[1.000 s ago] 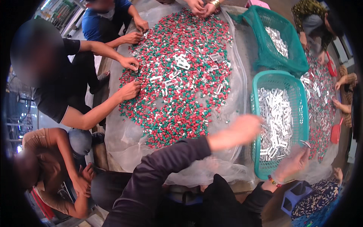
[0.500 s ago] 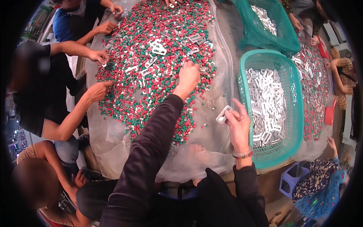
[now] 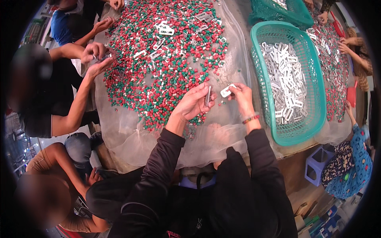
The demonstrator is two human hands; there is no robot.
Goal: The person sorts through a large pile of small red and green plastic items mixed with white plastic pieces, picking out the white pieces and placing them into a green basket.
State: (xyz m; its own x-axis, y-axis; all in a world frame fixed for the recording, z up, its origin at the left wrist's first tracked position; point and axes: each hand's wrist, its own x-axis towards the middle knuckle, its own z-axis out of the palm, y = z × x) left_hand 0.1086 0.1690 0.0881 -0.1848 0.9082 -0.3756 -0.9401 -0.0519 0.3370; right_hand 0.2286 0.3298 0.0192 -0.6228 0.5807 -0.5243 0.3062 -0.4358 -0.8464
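Small pebble-like pieces [image 3: 137, 85] were red, green, white; slotted oblong plates [image 3: 287, 81] silver-white; lattice-walled plastic basket [image 3: 297, 134] teal.

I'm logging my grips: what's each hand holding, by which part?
Right hand: flat silvery slotted metal piece, by its right end. Left hand: thin silvery metal piece, grip point unclear.

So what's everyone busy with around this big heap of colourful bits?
The person wearing the camera has a slim metal piece in the left hand and pinches a flat slotted piece in the right hand. Both hands are at the near side of a heap of red, green and white bits. To the right stands a teal basket holding many loose slotted pieces. Co-workers' hands are at the heap's left edge.
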